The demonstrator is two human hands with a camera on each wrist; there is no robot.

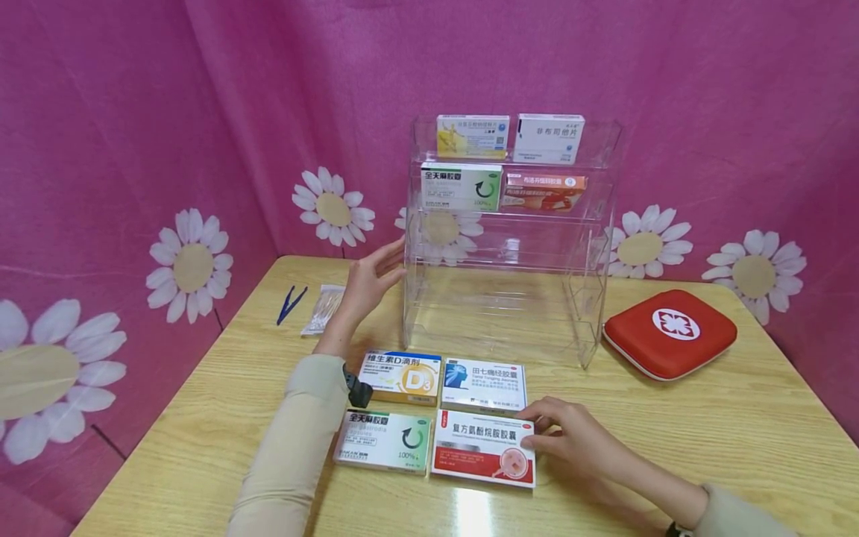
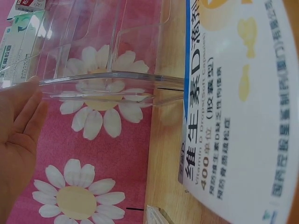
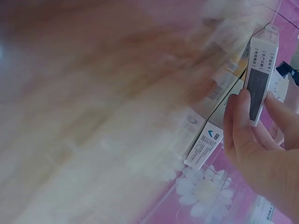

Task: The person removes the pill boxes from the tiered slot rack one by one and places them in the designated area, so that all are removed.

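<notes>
The right hand (image 1: 570, 438) pinches one end of the flat red-and-white cardboard box (image 1: 479, 453), which extends left from these fingers. The left hand (image 1: 369, 283) touches, with fingers extended, the clear plastic tiered stand (image 1: 510, 268). Probably the step is grasping; lifting would call for steady pinch.

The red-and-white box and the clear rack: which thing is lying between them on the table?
The head view shows it: the white box with a blue head picture lies between the red-and-white box and the clear rack.
</notes>
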